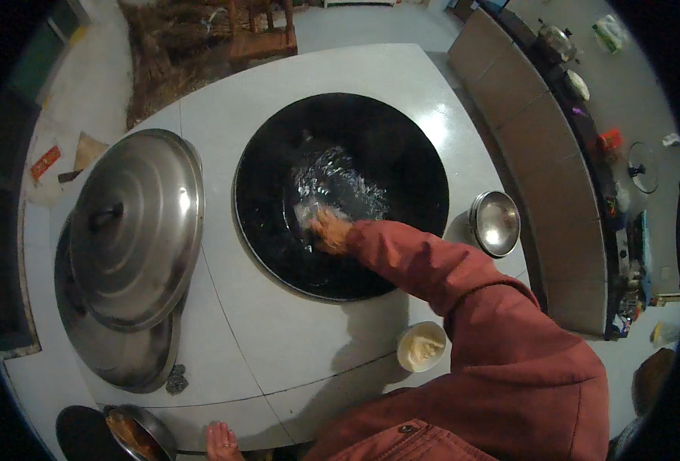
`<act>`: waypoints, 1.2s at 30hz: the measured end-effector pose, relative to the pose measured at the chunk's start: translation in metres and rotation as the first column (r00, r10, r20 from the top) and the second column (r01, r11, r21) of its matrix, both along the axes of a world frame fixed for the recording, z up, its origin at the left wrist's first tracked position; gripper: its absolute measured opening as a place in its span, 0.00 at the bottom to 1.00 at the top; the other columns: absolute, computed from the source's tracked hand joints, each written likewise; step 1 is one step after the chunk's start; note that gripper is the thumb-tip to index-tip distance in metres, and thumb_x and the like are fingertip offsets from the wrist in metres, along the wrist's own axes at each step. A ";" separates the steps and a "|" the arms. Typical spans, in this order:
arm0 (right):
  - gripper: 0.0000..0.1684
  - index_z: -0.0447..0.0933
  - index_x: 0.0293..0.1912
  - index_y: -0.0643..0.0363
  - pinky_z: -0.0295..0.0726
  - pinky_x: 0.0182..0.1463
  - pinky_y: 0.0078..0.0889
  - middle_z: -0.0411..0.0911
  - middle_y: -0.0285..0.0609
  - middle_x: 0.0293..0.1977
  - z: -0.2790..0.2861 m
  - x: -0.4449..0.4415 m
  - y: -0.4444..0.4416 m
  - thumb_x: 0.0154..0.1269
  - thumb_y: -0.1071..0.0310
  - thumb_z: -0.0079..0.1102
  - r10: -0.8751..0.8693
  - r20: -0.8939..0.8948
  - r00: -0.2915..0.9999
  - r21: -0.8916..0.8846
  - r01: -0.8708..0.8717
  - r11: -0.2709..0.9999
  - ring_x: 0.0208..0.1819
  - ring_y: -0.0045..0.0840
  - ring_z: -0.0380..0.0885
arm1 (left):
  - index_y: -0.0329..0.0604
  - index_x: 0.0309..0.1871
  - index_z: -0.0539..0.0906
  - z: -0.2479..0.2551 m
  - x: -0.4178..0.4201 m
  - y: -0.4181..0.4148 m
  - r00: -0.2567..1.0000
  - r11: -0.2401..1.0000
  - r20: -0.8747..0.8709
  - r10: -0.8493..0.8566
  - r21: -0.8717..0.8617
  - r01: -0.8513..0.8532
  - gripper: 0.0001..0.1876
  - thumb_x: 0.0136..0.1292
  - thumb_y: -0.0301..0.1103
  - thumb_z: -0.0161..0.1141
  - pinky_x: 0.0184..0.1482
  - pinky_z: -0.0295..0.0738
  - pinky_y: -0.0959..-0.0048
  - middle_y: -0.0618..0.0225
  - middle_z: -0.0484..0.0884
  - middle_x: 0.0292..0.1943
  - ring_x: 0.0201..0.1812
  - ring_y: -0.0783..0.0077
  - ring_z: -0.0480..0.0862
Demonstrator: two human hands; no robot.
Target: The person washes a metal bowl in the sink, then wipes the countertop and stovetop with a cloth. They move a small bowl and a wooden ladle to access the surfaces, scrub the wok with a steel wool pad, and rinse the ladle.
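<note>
My right hand (329, 230) reaches into a large black wok (397, 144) set in the white tiled stove top. A pale thing (303, 214), too blurred to name, shows at its fingertips and on both sides of them. Wet, shiny streaks (340, 167) cover the wok's bottom around the fingers. My left hand (223, 442) is at the front edge of the counter, its fingers stretched out and nothing visible in them. Between the wok and my body stands a white bowl (422, 347) with a pale yellowish substance in it, close to my right sleeve.
Two large metal lids (144, 230) overlap at left, a dark scouring pad (177, 379) beside them. A metal bowl (155, 429) with brownish contents sits at front left. Stacked metal bowls (496, 223) stand right of the wok. Beyond runs a brown-tiled counter (524, 109). A wooden chair (262, 40) is behind.
</note>
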State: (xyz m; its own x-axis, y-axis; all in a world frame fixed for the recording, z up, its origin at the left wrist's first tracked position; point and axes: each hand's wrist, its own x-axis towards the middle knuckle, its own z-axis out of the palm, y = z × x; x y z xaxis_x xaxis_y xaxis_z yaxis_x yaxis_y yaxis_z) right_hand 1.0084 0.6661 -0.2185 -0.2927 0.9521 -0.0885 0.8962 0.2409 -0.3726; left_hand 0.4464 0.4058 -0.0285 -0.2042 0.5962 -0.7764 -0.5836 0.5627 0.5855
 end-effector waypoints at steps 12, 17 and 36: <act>0.40 0.59 0.68 0.57 0.59 0.69 0.51 0.50 0.53 0.70 0.012 0.128 0.016 0.62 0.48 0.55 -0.172 0.507 0.845 -0.096 0.253 0.963 0.72 0.49 0.47 | 0.37 0.70 0.61 0.010 0.020 0.009 0.999 0.997 -0.008 -0.040 0.072 0.040 0.24 0.74 0.36 0.40 0.72 0.55 0.56 0.52 0.60 0.70 0.71 0.53 0.58; 0.36 0.60 0.67 0.59 0.58 0.70 0.48 0.57 0.54 0.68 0.055 0.081 -0.052 0.65 0.51 0.52 0.226 0.312 0.923 -0.513 -0.037 0.858 0.68 0.52 0.55 | 0.35 0.69 0.62 0.020 0.037 0.002 1.000 0.991 -0.010 0.019 0.130 -0.018 0.24 0.74 0.38 0.40 0.73 0.53 0.53 0.49 0.60 0.70 0.71 0.49 0.57; 0.20 0.81 0.45 0.59 0.79 0.50 0.37 0.82 0.55 0.38 0.042 0.041 0.121 0.52 0.64 0.62 -0.683 -0.199 0.702 -0.150 0.667 0.730 0.43 0.45 0.81 | 0.37 0.67 0.66 0.027 0.023 -0.015 0.922 0.885 -0.297 -0.251 0.315 0.342 0.23 0.75 0.40 0.41 0.63 0.67 0.54 0.52 0.72 0.60 0.61 0.52 0.72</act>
